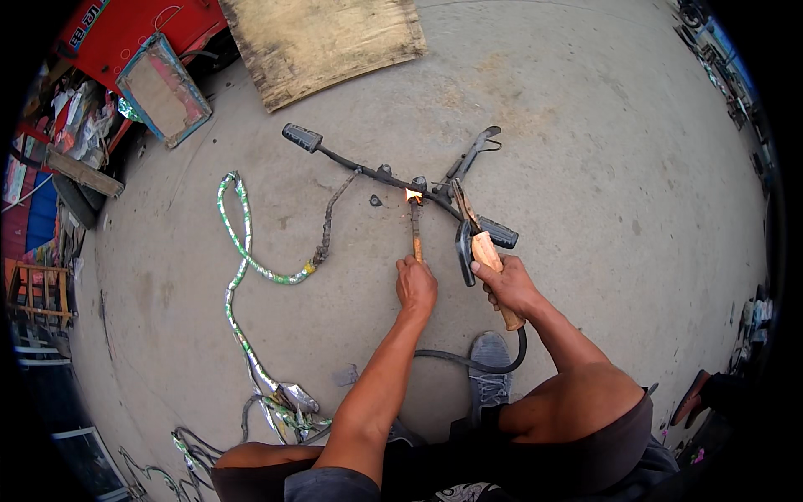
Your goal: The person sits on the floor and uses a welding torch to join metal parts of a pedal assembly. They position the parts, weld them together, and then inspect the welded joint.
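Observation:
A black motorcycle footrest bar [343,161] lies on the concrete, with a rubber peg [302,137] at its left end, another rubber peg [499,233] at the right and a side stand [475,153] sticking out at the far side. My left hand [416,284] is closed round a slim rusty rod [416,243]. Its far tip meets the middle of the bar, where a small spot glows orange [413,195]. In my right hand [512,289] is a welding electrode holder [488,249] with a tan handle and black lever. Its jaws reach over the bar's right part; I cannot make out an electrode.
A cable wrapped in silver and green [238,243] loops at left, joined to a dark lead [325,238] reaching the bar. The holder's black cable [468,362] passes my shoe [489,376]. Plywood [326,46] lies ahead; a framed panel [165,92] leans by a red vehicle [138,33].

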